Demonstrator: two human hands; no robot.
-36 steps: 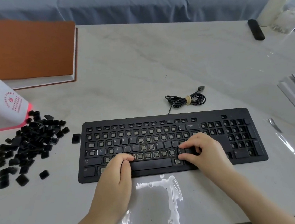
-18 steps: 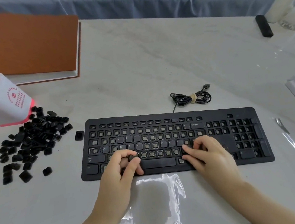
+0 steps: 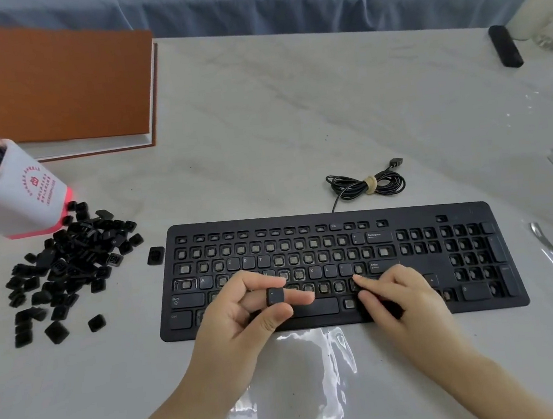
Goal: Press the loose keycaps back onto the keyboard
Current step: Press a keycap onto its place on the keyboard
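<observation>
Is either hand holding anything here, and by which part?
The left hand pinches one keycap by its edges; the right hand holds nothing and rests on the keyboard.

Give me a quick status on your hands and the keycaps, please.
Left hand pinches one keycap over the keyboard. Right hand open, resting on lower rows. Most sockets bare; path clear.
</observation>
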